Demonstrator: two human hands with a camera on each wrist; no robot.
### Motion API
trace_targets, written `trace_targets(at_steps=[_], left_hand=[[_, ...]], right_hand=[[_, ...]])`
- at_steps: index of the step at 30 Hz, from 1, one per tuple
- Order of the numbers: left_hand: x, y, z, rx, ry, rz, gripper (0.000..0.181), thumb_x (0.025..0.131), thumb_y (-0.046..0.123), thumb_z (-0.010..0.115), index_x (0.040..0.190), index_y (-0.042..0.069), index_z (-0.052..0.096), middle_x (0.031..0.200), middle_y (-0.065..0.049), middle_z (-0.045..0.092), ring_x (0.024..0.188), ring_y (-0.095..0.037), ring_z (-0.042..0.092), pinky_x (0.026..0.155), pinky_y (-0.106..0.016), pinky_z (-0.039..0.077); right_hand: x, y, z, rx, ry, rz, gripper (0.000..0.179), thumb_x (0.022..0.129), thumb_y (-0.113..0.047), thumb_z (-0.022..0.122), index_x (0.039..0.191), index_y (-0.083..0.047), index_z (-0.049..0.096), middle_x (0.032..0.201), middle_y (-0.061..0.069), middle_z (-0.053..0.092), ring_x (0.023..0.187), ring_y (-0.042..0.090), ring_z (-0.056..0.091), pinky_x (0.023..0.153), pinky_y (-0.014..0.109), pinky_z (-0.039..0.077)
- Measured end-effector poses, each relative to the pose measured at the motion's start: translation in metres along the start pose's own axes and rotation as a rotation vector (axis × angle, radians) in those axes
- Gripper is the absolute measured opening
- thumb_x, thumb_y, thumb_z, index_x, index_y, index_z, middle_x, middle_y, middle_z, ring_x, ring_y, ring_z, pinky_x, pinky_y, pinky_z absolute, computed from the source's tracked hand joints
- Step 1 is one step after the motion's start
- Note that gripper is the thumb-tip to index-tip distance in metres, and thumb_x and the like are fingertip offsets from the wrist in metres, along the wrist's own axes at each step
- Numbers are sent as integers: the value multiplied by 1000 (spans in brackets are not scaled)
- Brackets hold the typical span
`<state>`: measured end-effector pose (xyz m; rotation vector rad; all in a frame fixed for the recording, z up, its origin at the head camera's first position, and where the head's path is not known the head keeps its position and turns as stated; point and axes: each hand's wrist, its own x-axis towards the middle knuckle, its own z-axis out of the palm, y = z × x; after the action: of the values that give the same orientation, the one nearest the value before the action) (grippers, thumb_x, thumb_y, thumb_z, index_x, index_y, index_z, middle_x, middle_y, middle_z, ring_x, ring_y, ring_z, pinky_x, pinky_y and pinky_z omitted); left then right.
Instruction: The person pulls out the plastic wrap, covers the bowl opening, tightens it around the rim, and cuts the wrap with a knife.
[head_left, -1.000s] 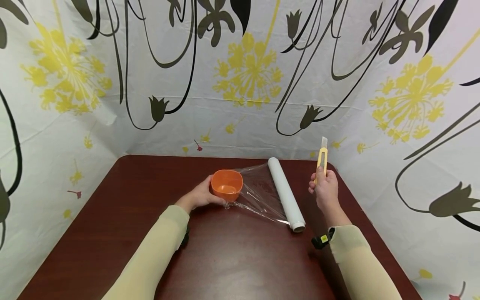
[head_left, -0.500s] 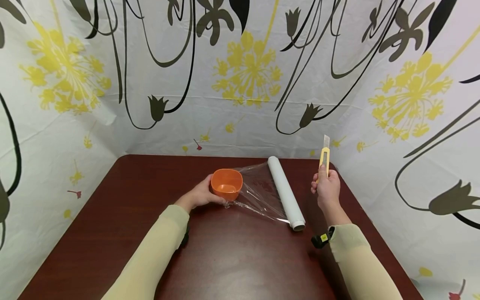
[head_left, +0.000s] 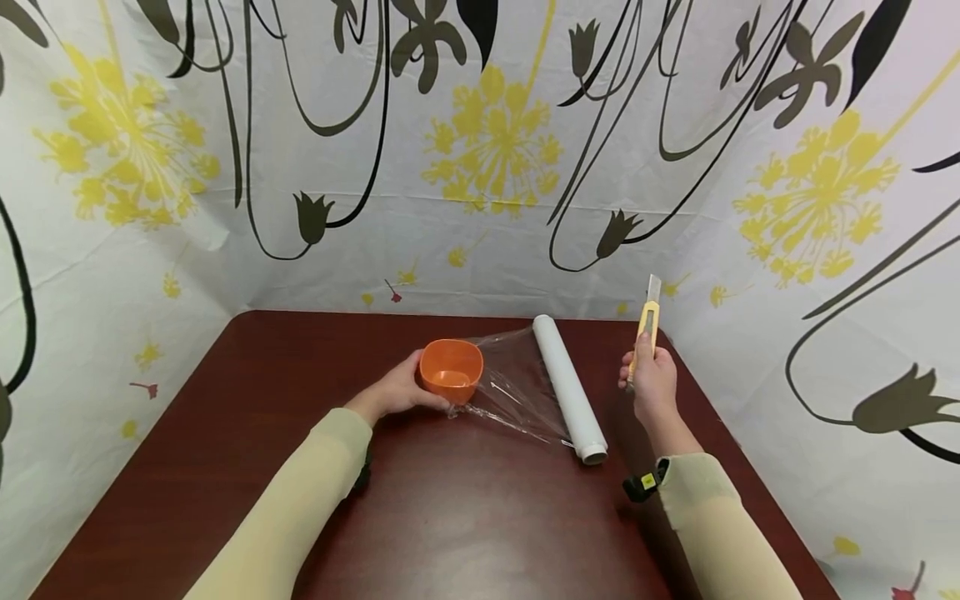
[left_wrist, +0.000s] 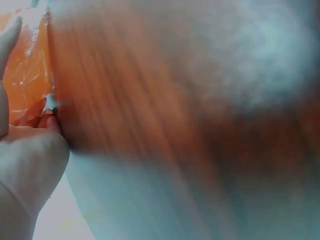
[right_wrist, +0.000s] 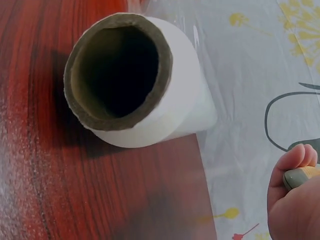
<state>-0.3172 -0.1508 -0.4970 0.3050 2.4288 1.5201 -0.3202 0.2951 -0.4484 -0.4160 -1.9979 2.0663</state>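
Observation:
My left hand grips an orange bowl from its left side, thumb at the near side. Clear plastic wrap stretches from the bowl to a white roll lying slantwise on the table. In the left wrist view, wrinkled film covers the orange bowl wall beside the hand. Right of the roll, my right hand holds a yellow utility knife upright, its blade out at the top. The right wrist view shows the knife's grey end in the hand.
The dark red-brown table has its back edge against a white curtain printed with flowers. The roll's hollow cardboard core faces the right wrist camera. A black wrist strap is at the right sleeve.
The right hand and knife shift very slightly, the knife's tilt changing a little. The left hand, bowl, wrap and roll stay in place as the head view drifts slightly.

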Motion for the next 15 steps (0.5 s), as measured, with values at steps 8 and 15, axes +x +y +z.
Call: trace_targets(at_steps=[8, 15], left_hand=[[1, -1, -3, 88, 0, -3, 129, 74, 43, 104, 172, 12, 25, 170, -16, 45, 153, -39, 47, 130, -62, 35], [1, 0, -15, 145, -67, -8, 136, 82, 45, 98, 176, 4, 9, 180, -22, 25, 164, -43, 32, 133, -64, 27]], right_hand=[[0, 4, -2, -25, -20, 1, 43, 112, -59, 50, 117, -17, 51, 86, -6, 63, 62, 7, 60, 54, 24, 57], [2, 5, -1, -62, -53, -8, 38, 115, -54, 48, 126, -18, 56, 88, -5, 65, 64, 8, 63, 57, 25, 59]])
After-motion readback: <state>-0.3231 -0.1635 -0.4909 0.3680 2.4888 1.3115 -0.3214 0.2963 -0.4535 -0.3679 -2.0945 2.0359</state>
